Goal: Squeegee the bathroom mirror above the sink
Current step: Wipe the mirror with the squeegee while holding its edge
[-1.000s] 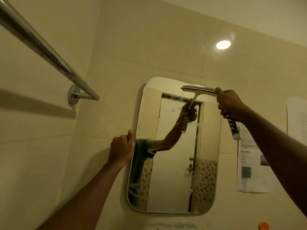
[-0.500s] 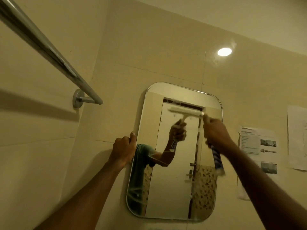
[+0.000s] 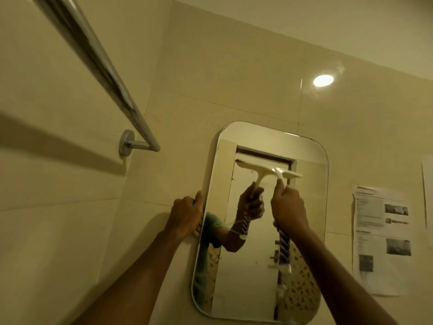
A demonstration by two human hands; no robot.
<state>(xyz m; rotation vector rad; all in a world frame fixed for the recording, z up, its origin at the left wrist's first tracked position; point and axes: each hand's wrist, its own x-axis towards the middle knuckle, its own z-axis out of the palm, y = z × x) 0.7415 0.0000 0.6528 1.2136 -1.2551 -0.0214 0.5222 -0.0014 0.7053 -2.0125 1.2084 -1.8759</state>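
A rounded rectangular mirror (image 3: 309, 160) hangs on the tiled wall. My left hand (image 3: 186, 213) grips its left edge, fingers curled round the rim. My right hand (image 3: 289, 206) holds a squeegee by its blue-and-white striped handle (image 3: 284, 245). The squeegee's white blade (image 3: 290, 174) lies against the glass in the upper middle of the mirror, tilted down to the right. The mirror reflects the hand, the squeegee and an arm.
A chrome towel rail (image 3: 98, 64) juts from the left wall at head height. Printed paper sheets (image 3: 382, 240) are stuck to the wall right of the mirror. A light reflects on the tiles at the upper right.
My right hand has drawn the squeegee down from the mirror's top right corner and leftwards to the upper middle of the glass. My left hand has stayed on the left edge.
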